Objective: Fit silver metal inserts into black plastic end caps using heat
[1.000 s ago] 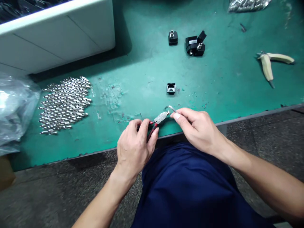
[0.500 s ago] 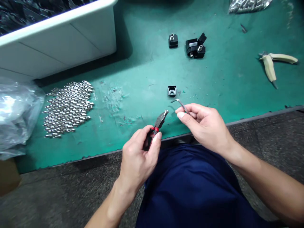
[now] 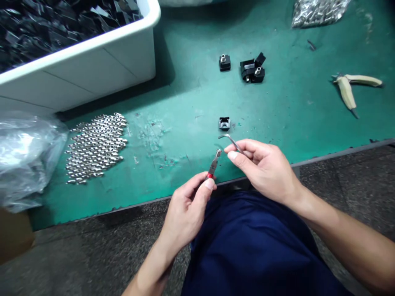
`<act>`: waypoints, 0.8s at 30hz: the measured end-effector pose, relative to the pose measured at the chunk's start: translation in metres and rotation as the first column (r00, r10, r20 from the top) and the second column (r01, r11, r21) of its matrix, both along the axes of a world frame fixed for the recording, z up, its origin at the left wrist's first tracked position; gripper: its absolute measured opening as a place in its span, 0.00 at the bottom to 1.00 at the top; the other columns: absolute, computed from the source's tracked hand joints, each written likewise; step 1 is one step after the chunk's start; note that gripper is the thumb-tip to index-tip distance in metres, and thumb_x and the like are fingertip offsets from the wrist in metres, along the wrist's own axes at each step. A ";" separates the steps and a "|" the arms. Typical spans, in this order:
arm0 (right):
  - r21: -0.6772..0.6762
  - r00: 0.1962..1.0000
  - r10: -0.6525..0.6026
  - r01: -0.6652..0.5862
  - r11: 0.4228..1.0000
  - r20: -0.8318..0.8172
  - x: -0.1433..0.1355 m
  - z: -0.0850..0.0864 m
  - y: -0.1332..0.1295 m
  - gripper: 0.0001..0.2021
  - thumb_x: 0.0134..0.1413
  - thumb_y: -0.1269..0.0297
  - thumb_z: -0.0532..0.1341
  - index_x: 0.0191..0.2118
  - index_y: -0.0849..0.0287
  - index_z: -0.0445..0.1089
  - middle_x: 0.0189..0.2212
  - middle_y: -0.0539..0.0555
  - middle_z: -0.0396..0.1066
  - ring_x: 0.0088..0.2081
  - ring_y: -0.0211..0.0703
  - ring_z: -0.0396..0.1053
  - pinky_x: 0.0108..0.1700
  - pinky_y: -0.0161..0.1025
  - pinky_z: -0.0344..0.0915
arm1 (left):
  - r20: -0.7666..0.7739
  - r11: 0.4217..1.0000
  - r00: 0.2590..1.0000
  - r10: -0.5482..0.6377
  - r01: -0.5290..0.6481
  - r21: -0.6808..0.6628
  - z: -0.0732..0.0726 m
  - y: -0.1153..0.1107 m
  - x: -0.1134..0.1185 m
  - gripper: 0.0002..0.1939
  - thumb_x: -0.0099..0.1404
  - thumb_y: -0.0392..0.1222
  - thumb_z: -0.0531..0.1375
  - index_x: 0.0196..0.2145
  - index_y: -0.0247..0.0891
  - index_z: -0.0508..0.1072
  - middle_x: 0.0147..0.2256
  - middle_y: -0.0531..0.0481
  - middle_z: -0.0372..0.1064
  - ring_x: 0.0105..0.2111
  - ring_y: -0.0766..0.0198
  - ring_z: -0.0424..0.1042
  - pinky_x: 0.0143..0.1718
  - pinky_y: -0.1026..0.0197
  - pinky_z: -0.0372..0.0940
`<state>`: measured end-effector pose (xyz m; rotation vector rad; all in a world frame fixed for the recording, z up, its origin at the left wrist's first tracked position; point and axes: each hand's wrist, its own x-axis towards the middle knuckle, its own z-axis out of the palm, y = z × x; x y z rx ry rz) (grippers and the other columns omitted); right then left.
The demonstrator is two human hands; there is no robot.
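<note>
My left hand (image 3: 189, 205) is closed around red-handled pliers (image 3: 212, 167). A small shiny metal piece (image 3: 219, 153) sits at the tip of their jaws. Between thumb and fingers, my right hand (image 3: 265, 168) pinches a thin bent metal rod that looks like a hex key (image 3: 231, 141). Its bent end points left, a little above the jaws and apart from them. Just beyond it, a small open black housing (image 3: 224, 123) rests on the green tabletop (image 3: 173, 164).
Rows of metal fittings (image 3: 95, 150) lie left, beside a clear plastic bag (image 3: 27, 152). Behind stands a white bin (image 3: 108, 61) of black parts. Further back are a black block (image 3: 224, 62), a black cluster (image 3: 253, 70), a bag of metal parts (image 3: 321, 12) and cream-handled cutters (image 3: 347, 90).
My left hand has turned the pliers, so their jaws now show narrow and edge-on. The bent rod has come nearer the pliers' tip. The whole view has shifted slightly.
</note>
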<state>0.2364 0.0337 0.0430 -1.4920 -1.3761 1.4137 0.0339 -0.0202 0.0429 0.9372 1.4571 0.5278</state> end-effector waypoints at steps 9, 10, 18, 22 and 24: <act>0.164 0.953 0.080 -0.133 0.978 0.293 0.012 -0.002 0.004 0.13 0.72 0.60 0.56 0.47 0.58 0.77 0.30 0.50 0.74 0.29 0.39 0.67 0.34 0.37 0.63 | 0.347 0.987 0.934 0.079 -0.026 -0.156 0.001 -0.002 0.002 0.21 0.75 0.54 0.53 0.50 0.36 0.75 0.42 0.42 0.75 0.36 0.61 0.73 0.40 0.56 0.70; 0.202 0.924 0.086 -0.171 0.964 0.373 0.013 -0.003 0.004 0.14 0.72 0.61 0.55 0.48 0.58 0.77 0.32 0.52 0.74 0.31 0.40 0.69 0.37 0.39 0.63 | 0.354 0.986 0.931 0.092 -0.035 -0.163 0.000 -0.003 0.003 0.21 0.75 0.54 0.53 0.50 0.36 0.75 0.42 0.41 0.75 0.37 0.60 0.73 0.40 0.56 0.70; 0.474 0.685 -0.192 -0.250 0.845 0.703 0.067 0.002 0.033 0.17 0.66 0.59 0.61 0.55 0.61 0.74 0.54 0.61 0.72 0.56 0.53 0.69 0.60 0.48 0.64 | 0.330 0.979 0.930 0.163 -0.112 -0.170 -0.009 -0.009 -0.003 0.23 0.72 0.57 0.56 0.49 0.35 0.76 0.41 0.41 0.76 0.35 0.59 0.73 0.37 0.57 0.70; 0.432 0.398 -0.349 -0.141 0.891 0.848 0.163 0.012 0.065 0.36 0.57 0.45 0.67 0.64 0.65 0.66 0.63 0.70 0.63 0.64 0.65 0.61 0.64 0.59 0.61 | 0.259 0.930 0.897 0.357 -0.315 -0.190 -0.024 -0.002 0.000 0.27 0.65 0.62 0.62 0.49 0.35 0.75 0.39 0.42 0.77 0.34 0.57 0.73 0.34 0.57 0.71; 0.323 0.354 -0.261 -0.130 0.937 0.898 0.188 0.012 0.077 0.40 0.55 0.44 0.68 0.63 0.71 0.66 0.63 0.76 0.62 0.64 0.70 0.60 0.64 0.63 0.61 | 0.271 0.903 0.865 0.422 -0.374 -0.211 -0.016 -0.003 0.008 0.27 0.66 0.62 0.61 0.46 0.34 0.75 0.36 0.44 0.76 0.31 0.60 0.72 0.30 0.60 0.69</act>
